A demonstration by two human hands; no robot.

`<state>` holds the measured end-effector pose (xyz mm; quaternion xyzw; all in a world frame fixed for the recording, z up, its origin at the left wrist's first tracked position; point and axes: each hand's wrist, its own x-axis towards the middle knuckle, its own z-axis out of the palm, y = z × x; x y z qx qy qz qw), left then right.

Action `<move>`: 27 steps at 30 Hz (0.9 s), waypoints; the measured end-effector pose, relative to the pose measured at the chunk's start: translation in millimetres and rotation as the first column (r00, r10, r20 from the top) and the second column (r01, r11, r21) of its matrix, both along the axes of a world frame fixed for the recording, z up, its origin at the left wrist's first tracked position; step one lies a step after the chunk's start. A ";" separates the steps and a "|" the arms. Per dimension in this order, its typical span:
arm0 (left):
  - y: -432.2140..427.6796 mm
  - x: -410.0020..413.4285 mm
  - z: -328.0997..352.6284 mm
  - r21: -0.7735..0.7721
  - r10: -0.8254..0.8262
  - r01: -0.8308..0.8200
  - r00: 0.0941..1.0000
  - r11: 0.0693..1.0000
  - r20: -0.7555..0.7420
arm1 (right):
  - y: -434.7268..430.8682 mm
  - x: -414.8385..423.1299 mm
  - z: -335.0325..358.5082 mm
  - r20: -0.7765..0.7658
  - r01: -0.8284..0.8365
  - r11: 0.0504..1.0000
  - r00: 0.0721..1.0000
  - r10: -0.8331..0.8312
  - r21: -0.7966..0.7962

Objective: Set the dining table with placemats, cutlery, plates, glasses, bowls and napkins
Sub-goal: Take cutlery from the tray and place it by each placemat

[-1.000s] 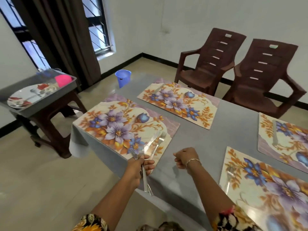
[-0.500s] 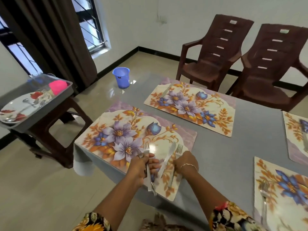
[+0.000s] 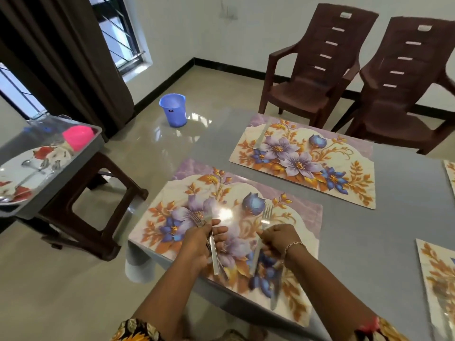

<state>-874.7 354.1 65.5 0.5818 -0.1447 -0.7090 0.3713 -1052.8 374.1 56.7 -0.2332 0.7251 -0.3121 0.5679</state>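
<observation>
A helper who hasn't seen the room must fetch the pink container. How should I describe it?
Left of the dining table, a brown stool carries a grey tray. The pink container sits at the tray's far end, beyond the floral plate; nothing else there is bright pink.

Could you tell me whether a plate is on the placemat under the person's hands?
No, that placemat bears only cutlery; a plate lies in the tray.

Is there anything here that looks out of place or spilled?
Only the blue plastic jug: it stands upright on the floor past the table, not in the tray with the dishes. No spill or damage shows.
</observation>
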 end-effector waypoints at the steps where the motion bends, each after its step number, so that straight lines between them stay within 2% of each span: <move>1: -8.4 12.0 1.9 0.000 0.005 -0.005 1.000 1.000 0.007 | -7.8 15.0 1.1 0.040 0.013 1.000 0.999 -0.012 -0.010; 6: -50.2 76.9 4.3 -0.023 -0.015 0.017 0.999 1.000 0.048 | -49.0 91.6 2.5 0.124 0.079 0.996 0.989 -0.074 -0.030; 14: -94.0 172.8 6.3 -0.027 -0.059 0.062 0.993 0.998 0.105 | -102.2 191.2 -12.1 0.089 0.136 0.991 0.987 -0.137 0.015; 22: -116.9 212.9 0.3 -0.016 -0.088 0.089 0.994 0.996 0.068 | -135.0 241.0 -17.3 -0.059 0.061 0.992 0.997 -0.055 0.110; 27: -121.4 218.6 -5.5 0.016 -0.115 0.115 0.992 0.993 0.041 | -138.7 253.1 -26.7 -0.165 0.077 0.989 0.985 -0.057 0.123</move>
